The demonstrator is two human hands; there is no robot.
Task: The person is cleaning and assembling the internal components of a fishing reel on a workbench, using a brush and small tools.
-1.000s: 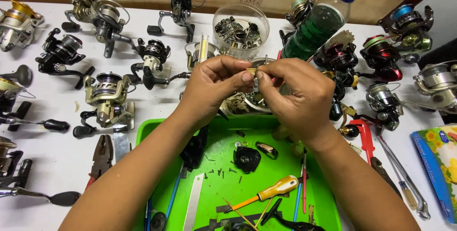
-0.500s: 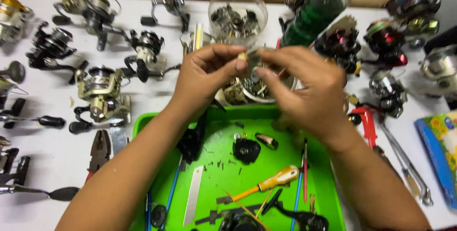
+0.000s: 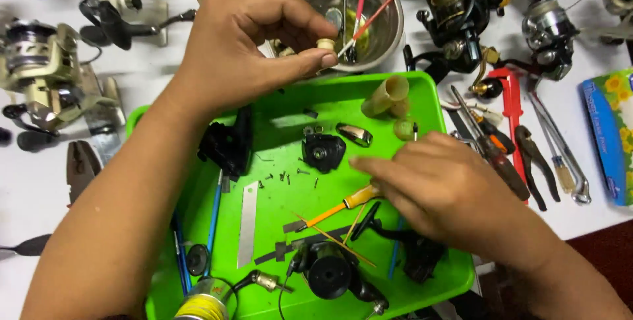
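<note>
My left hand [image 3: 254,43] is raised over the far edge of the green tray [image 3: 422,89] and pinches a small tan ring-shaped part [image 3: 325,43] between thumb and forefinger, close to a steel bowl [image 3: 389,30]. My right hand [image 3: 442,185] hovers low over the tray's right side, fingers loosely spread, holding nothing, with its fingertips just above an orange-handled screwdriver [image 3: 343,204]. A black reel cover [image 3: 323,151], a chrome piece [image 3: 355,134], tiny screws and a dark spool [image 3: 330,270] lie on the tray.
Several fishing reels [image 3: 39,76] stand around the white table. Red-handled brushes [image 3: 379,6] lean in the steel bowl. Pliers [image 3: 78,168] lie left of the tray; a red tool, pliers [image 3: 534,155] and a screwdriver lie right. A flowered box [image 3: 610,132] sits at the right edge.
Both hands were together at the small part over the bowl. My right hand has let go and dropped to the tray's right side; my left hand keeps the part. The view has tilted down.
</note>
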